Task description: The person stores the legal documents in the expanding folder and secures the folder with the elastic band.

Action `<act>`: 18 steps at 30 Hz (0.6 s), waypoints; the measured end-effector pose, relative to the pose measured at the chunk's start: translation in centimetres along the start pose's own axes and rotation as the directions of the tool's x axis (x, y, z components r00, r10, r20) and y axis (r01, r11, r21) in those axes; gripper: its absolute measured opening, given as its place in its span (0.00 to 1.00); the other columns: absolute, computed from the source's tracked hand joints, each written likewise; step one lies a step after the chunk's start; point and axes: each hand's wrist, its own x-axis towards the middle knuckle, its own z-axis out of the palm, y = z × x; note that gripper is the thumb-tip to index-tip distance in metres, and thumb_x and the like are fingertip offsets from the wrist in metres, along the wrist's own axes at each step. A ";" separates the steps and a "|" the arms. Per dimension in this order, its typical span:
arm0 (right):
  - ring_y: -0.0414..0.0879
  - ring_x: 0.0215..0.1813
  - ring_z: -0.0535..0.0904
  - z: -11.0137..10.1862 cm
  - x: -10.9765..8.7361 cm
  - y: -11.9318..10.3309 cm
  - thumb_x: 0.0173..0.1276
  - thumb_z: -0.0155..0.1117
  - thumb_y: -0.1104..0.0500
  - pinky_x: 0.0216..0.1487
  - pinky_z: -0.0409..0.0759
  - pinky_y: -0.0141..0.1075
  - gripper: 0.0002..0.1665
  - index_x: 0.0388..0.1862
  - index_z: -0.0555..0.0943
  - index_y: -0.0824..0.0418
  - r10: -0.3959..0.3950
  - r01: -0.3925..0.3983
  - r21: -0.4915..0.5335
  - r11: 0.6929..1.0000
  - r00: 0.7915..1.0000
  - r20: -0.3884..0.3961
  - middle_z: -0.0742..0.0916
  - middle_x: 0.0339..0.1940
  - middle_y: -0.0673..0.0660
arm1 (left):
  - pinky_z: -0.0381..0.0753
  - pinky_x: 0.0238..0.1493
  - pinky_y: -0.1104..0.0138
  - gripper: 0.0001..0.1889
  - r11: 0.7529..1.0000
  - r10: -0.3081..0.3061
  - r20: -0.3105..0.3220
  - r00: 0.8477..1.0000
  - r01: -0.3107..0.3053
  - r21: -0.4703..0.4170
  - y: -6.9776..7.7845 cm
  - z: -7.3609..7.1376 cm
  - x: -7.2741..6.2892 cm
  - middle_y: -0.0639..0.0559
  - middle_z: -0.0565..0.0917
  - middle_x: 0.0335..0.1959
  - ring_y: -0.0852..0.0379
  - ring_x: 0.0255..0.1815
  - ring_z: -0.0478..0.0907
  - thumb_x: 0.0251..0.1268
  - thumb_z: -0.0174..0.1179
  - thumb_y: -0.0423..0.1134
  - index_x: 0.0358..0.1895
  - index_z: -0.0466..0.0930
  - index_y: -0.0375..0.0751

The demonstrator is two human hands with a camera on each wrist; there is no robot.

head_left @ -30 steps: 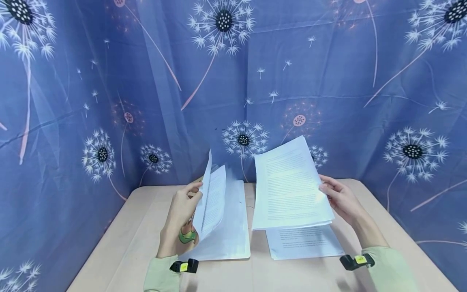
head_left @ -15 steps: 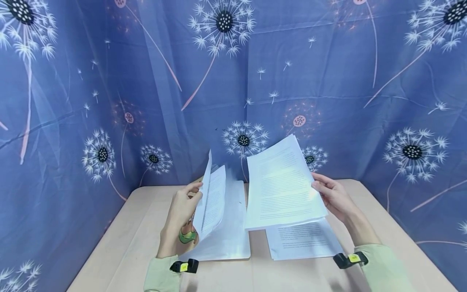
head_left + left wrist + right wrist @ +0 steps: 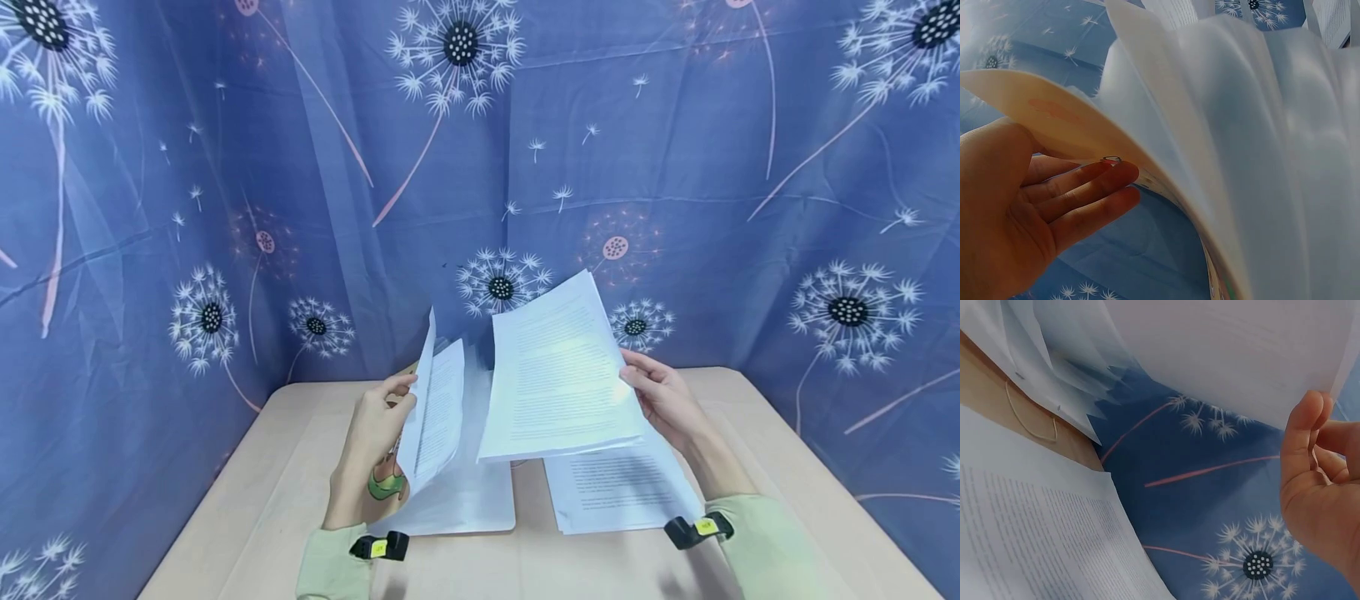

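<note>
A: Where are the printed sheets (image 3: 558, 375) hanging, please?

B: They are hanging in the air, tilted, just to the left of the right hand's fingers. The right hand (image 3: 667, 400) is pinching them at their right edge only. Its thumb is pressing on the printed face, and the other fingers are supporting the paper from behind.

A: So these fingers are almost meeting?

B: Yes, only the paper is separating thumb from fingers.

A: And the lower edge of the sheets?

B: In the head view it is passing in front of both the folder (image 3: 468, 504) and the paper pile (image 3: 622, 492). Whether it is touching the folder, I cannot tell.

A: What is the left hand (image 3: 378, 425) doing?

B: It is holding up the folder's left cover in a pinch. In the left wrist view its fingers are curling against the outer side, while the thumb is hiding behind the cover. Translucent leaves (image 3: 1235, 94) are fanning out to the right of these fingers.

A: And around them?

B: Folder and pile are lying side by side on the worktop (image 3: 277, 483). A thin cord (image 3: 1021, 419) is curving beside the folder. Farther back, a blue curtain (image 3: 420, 250) with dandelions is hanging.
</note>
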 end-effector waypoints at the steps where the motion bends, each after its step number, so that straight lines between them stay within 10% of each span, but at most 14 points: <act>1: 0.36 0.46 0.83 0.2 0.1 0.1 0.78 0.52 0.61 0.41 0.83 0.27 0.37 0.79 0.53 0.70 0.003 -0.003 -0.005 1.000 1.000 -0.006 0.85 0.49 0.48 | 0.77 0.35 0.65 0.19 1.000 0.000 0.000 1.000 0.000 -0.001 0.0 0.0 0.0 0.46 0.85 0.46 0.51 0.40 0.83 0.69 0.54 0.39 0.60 0.82 0.49; 18: 0.31 0.29 0.73 2.4 1.2 1.4 0.77 0.55 0.58 0.26 0.70 0.22 0.37 0.78 0.56 0.69 0.054 -0.057 -0.072 0.996 0.998 -0.036 0.82 0.38 0.43 | 0.73 0.23 0.66 0.19 1.000 -0.013 0.016 1.000 0.013 -0.010 -0.1 0.0 0.1 0.45 0.84 0.47 0.53 0.35 0.81 0.69 0.54 0.39 0.61 0.81 0.50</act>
